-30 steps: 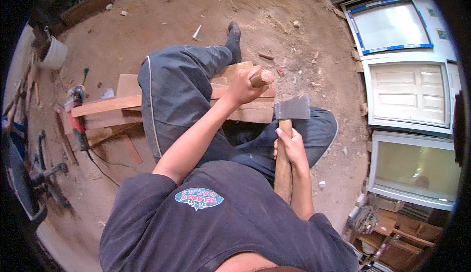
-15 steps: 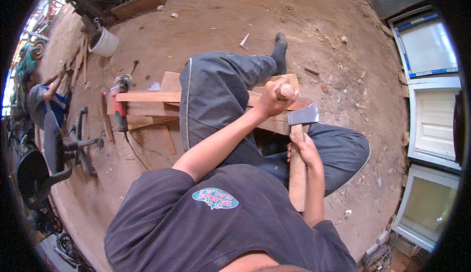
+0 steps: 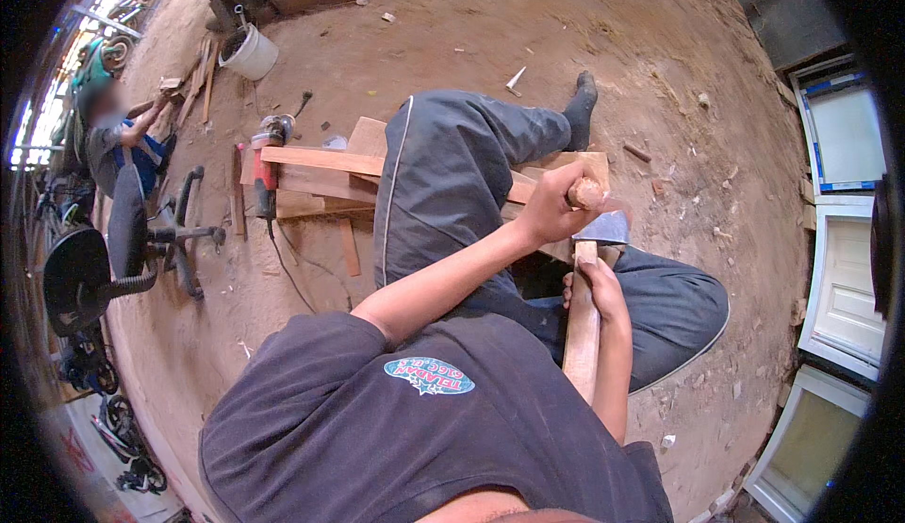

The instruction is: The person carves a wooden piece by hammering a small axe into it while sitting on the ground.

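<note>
In front of my folded legs, my left hand (image 3: 556, 204) is closed round a round wooden piece (image 3: 586, 193), seen end-on with a pale, rough end. Its lower part is hidden by the hand. Just below that fist lies the grey metal head of a hatchet (image 3: 603, 230), partly covered by the fist; I cannot tell whether the piece touches it. My right hand (image 3: 601, 289) grips the hatchet's pale wooden handle close under the head. From there the handle runs back toward my body.
Several planks (image 3: 316, 159) lie across the dirt floor under my left leg. A red angle grinder (image 3: 265, 179) with its cord rests beside them. Leftward are a black chair (image 3: 123, 254), a white bucket (image 3: 253, 55) and another person (image 3: 123, 146). White framed panels (image 3: 844, 282) line the right.
My left fist with the wooden piece has come closer to the hatchet head and now overlaps it. My right hand keeps its grip. The whole view has shifted, moving the surroundings rightward.
</note>
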Motion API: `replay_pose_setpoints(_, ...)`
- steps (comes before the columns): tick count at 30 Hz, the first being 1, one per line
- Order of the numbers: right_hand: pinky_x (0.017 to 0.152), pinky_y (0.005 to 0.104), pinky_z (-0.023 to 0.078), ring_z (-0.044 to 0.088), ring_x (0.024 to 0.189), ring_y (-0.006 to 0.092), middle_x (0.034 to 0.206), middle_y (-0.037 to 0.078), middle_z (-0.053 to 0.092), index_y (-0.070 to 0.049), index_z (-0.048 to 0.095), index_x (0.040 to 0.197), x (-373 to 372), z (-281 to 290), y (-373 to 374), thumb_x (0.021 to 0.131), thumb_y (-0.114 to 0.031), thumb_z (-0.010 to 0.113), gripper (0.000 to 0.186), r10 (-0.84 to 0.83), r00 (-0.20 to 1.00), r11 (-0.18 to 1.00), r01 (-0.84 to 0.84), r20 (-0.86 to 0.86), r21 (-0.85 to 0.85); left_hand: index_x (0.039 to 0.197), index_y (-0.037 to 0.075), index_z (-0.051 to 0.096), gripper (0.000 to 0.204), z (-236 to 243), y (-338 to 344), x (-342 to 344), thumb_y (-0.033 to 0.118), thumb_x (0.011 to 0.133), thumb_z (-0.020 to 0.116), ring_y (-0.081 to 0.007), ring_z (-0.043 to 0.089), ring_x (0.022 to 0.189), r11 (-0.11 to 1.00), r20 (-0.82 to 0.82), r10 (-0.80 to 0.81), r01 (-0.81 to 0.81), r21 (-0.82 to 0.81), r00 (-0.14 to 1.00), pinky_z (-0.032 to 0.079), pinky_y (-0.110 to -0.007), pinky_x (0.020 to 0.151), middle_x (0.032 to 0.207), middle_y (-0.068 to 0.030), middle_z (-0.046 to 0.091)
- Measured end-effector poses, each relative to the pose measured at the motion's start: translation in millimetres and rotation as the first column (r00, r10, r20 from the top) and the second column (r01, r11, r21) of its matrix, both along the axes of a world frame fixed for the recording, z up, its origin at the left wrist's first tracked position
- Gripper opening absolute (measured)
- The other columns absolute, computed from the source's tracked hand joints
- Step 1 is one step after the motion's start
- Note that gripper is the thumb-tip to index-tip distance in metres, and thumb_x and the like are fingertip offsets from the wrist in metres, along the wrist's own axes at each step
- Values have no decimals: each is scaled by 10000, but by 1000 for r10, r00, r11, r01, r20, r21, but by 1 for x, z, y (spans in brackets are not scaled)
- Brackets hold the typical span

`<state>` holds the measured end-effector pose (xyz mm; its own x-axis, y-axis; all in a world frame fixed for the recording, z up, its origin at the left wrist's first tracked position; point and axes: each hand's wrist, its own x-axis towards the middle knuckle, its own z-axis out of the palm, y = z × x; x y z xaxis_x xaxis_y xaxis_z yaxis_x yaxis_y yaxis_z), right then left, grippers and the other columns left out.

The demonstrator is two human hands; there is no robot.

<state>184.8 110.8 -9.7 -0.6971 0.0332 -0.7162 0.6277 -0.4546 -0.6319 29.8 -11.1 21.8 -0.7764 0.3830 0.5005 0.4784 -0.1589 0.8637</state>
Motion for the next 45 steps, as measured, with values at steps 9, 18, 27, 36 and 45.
replay_pose_setpoints(9, 454, 395, 524, 600, 506, 244, 700, 109, 603, -70, 438, 1072, 7, -2, -5, 969, -215, 525, 198, -24, 1000, 999, 24, -1, 22, 802, 28, 565, 225, 39, -16, 5, 158, 876, 733, -75, 501, 634, 997, 112, 1, 7, -78, 994, 422, -261, 562, 671, -26, 568)
replay_pose_setpoints(18, 452, 390, 521, 590, 502, 234, 694, 105, 587, -72, 436, 1060, 9, 8, -12, 987, -210, 500, 169, -27, 1000, 998, 26, 10, 62, 877, 27, 651, 43, 37, -20, 16, 43, 842, 670, -189, 633, 845, 999, 94, -16, 19, -38, 995, 486, -307, 847, 884, -79, 653)
replay_pose_setpoints(27, 436, 418, 515, 589, 484, 261, 695, 126, 573, -33, 433, 1068, 8, -4, -13, 959, -209, 550, 238, -66, 998, 994, 65, 7, 92, 1089, -29, 616, 174, 33, -55, -19, 70, 952, 577, -154, 657, 931, 990, 492, -15, 83, -116, 870, 532, -284, 827, 1105, -146, 701)
replay_pose_setpoints(36, 438, 427, 528, 608, 498, 283, 720, 161, 578, 43, 419, 1073, 12, -9, -13, 936, -178, 569, 300, -55, 997, 992, 61, -55, 109, 1003, -41, 660, 135, 54, -74, -21, 63, 928, 616, -133, 679, 803, 990, 437, 41, 24, -141, 899, 545, -266, 760, 1006, -131, 725)
replay_pose_setpoints(45, 449, 420, 534, 602, 526, 264, 745, 163, 576, 45, 421, 1100, 9, -6, -14, 937, -173, 580, 315, -60, 998, 990, 62, -20, 126, 998, -52, 655, 132, 47, -47, -15, 49, 930, 602, -128, 677, 787, 985, 403, -28, 94, -145, 915, 551, -260, 747, 978, -133, 728)
